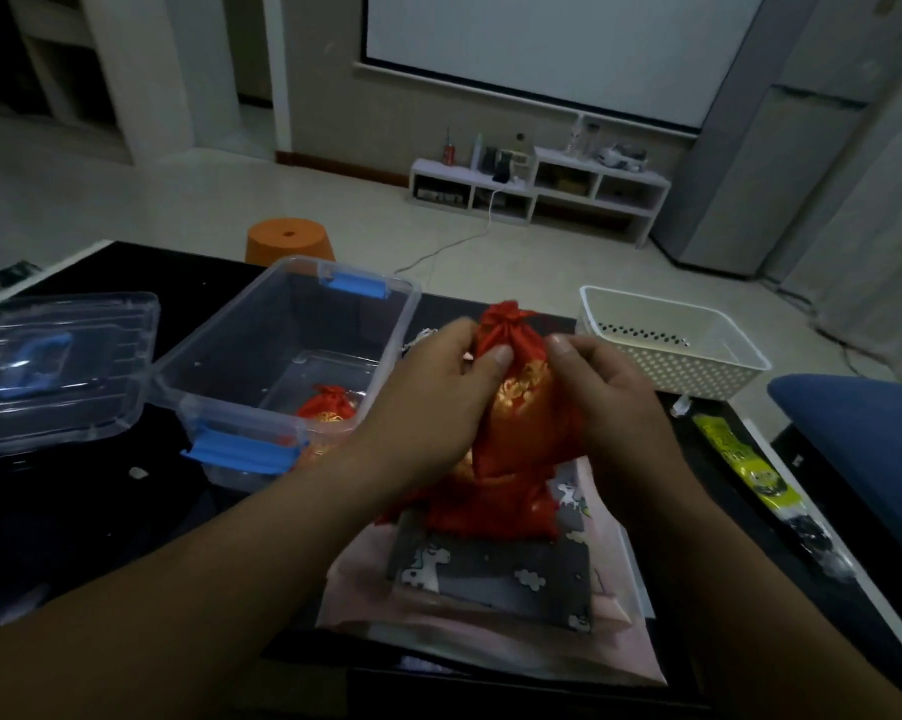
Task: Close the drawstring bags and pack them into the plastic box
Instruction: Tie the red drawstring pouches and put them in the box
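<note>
Tabletop (101,511) plastic box (262,330) holds red bag (329,403); left hand (428,402), right hand (612,402) clamp second bag (521,433).

plastic box (262,330): top open, floor free except red bag (329,405) at near right
lid (101,356): flat, left of box
white basket (688,371): far right
stack of bags (490,569): near centre

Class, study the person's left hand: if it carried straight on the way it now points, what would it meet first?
The red satin drawstring bag with gold embroidery, which the left hand grips. Beyond it, probably the right hand on the bag's other side, though depth is unclear.
</note>
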Demonstrator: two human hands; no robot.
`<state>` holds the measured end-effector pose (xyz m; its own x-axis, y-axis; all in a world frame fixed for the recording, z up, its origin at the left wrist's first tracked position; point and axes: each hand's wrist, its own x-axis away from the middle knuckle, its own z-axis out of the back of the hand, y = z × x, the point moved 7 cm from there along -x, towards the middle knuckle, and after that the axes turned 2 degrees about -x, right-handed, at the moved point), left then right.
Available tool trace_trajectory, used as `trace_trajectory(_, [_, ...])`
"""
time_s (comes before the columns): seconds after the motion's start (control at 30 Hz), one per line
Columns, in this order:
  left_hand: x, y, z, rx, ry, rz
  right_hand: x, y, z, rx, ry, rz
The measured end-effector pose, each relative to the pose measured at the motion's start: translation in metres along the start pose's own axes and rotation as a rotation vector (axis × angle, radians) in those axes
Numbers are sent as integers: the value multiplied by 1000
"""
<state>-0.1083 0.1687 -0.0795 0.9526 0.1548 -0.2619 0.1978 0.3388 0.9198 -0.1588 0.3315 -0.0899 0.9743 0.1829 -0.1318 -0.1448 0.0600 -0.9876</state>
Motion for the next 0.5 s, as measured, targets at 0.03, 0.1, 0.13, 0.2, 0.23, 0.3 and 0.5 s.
trace_trajectory(0.03, [-1, 8, 11, -8, 29, -27, 3, -2, -8, -30, -59, -25])
trace_trajectory(0.1, [-6, 18, 38, -54, 97, -63, 5, -8, -29, -94, -149, -54])
trace_trajectory(0.13, [-8, 22, 53, -88, 131, -73, 3, -10, -40, -109, -179, -66])
trace_trajectory(0.2, [-11, 23, 86, -125, 217, -73, -2, -14, -65, -115, -207, -78])
trace_trajectory(0.23, [-12, 19, 104, -123, 264, -66, -5, -18, -80, -93, -211, -73])
trace_trajectory(0.3, [-14, 7, 139, -136, 366, -30, -13, -27, -112, 28, -220, -31])
trace_trajectory(0.5, [-20, -26, 191, -388, 491, 66, -36, -35, -182, 586, -294, -10])
